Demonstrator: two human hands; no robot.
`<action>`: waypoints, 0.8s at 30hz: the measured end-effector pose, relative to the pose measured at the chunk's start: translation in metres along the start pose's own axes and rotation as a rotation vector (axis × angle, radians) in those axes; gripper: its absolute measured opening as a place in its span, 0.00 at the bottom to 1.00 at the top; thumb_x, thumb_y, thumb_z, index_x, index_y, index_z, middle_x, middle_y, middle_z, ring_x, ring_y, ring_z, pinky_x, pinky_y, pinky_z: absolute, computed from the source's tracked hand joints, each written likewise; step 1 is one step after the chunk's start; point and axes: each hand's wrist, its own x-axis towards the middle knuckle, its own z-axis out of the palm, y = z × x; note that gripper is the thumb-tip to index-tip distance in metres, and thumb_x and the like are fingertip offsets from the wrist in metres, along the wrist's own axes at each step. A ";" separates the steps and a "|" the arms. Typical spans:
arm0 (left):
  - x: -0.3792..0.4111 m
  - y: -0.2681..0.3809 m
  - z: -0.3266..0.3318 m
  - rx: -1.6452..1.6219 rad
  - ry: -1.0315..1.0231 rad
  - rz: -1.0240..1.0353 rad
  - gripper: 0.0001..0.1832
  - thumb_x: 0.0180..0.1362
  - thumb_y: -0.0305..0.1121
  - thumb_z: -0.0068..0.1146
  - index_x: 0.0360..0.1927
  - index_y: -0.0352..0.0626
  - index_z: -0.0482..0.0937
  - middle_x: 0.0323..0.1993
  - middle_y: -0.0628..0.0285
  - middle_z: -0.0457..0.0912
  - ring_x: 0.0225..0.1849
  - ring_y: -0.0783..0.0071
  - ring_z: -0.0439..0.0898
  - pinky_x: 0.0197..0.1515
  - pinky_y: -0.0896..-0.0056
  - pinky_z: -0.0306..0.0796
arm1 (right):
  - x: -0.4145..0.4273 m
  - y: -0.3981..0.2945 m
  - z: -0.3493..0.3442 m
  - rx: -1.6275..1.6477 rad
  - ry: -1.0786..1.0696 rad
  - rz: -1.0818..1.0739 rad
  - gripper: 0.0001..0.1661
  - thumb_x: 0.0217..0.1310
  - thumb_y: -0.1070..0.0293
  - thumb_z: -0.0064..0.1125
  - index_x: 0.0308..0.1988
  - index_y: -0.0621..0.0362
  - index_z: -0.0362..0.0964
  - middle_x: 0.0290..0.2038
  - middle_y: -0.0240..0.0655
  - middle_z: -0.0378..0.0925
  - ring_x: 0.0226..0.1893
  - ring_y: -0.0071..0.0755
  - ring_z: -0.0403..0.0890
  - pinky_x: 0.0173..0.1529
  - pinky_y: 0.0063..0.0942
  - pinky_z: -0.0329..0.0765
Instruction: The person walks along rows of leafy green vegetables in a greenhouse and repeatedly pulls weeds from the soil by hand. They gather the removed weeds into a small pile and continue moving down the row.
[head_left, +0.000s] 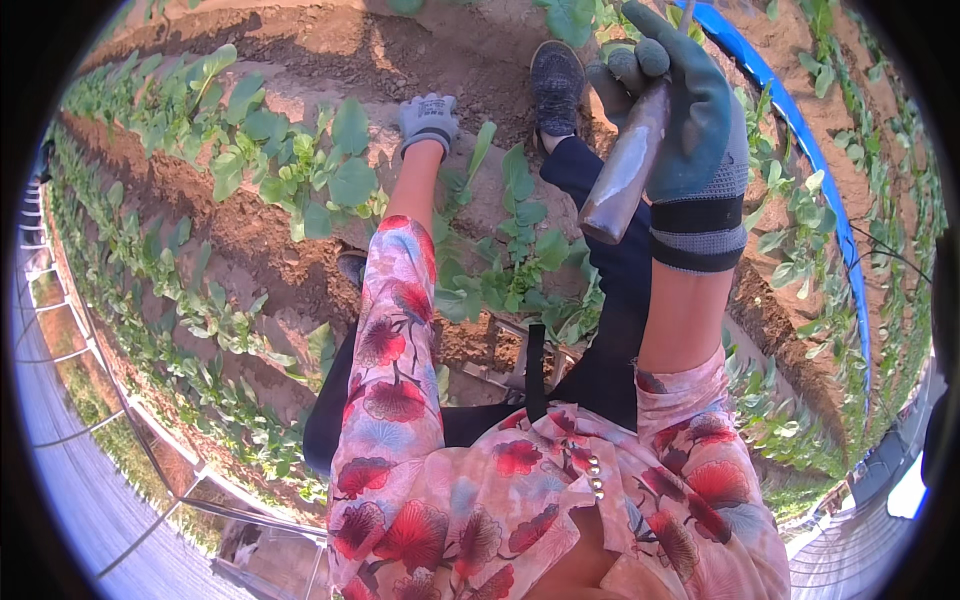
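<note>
My right hand (697, 127), in a green-coated knit glove, is raised at the upper right and grips a worn handle (626, 172) of a hand tool. A thin shaft (685, 16) continues past the fingers to the picture's top edge; the tool's head is out of view. My left hand (430, 120), in a grey glove, is low over the soil bed with its back up. Its fingertips are hidden, so whether it holds anything does not show. Leafy green seedlings (351, 161) grow just left of that hand, and more leafy plants (517, 259) stand to the right of my left forearm.
A blue flat hose (814, 150) curves along the right side between plant rows. My dark shoe (557, 86) rests on the soil between my hands. A metal frame (517, 375) shows beneath me. Tunnel framing (176, 495) bounds the field at the lower left.
</note>
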 end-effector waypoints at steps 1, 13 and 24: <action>0.010 0.005 0.011 -0.028 -0.014 0.012 0.16 0.54 0.44 0.49 0.47 0.60 0.74 0.50 0.62 0.74 0.54 0.61 0.72 0.52 0.55 0.64 | 0.002 -0.002 0.001 -0.041 0.052 0.018 0.13 0.61 0.64 0.49 0.42 0.62 0.68 0.22 0.25 0.67 0.26 0.24 0.72 0.36 0.26 0.75; 0.048 0.026 0.030 -0.318 0.016 -0.003 0.14 0.55 0.37 0.50 0.46 0.53 0.76 0.45 0.61 0.79 0.46 0.59 0.78 0.44 0.55 0.73 | 0.001 -0.001 0.007 -0.082 0.028 -0.054 0.18 0.63 0.66 0.47 0.47 0.68 0.66 0.23 0.27 0.67 0.26 0.26 0.71 0.37 0.28 0.74; -0.080 -0.079 0.011 -1.384 0.269 -0.024 0.14 0.50 0.32 0.62 0.40 0.37 0.76 0.30 0.63 0.81 0.29 0.80 0.77 0.34 0.79 0.72 | 0.010 0.029 -0.007 0.163 -0.278 0.005 0.10 0.61 0.69 0.47 0.38 0.65 0.68 0.22 0.30 0.69 0.24 0.29 0.70 0.34 0.27 0.71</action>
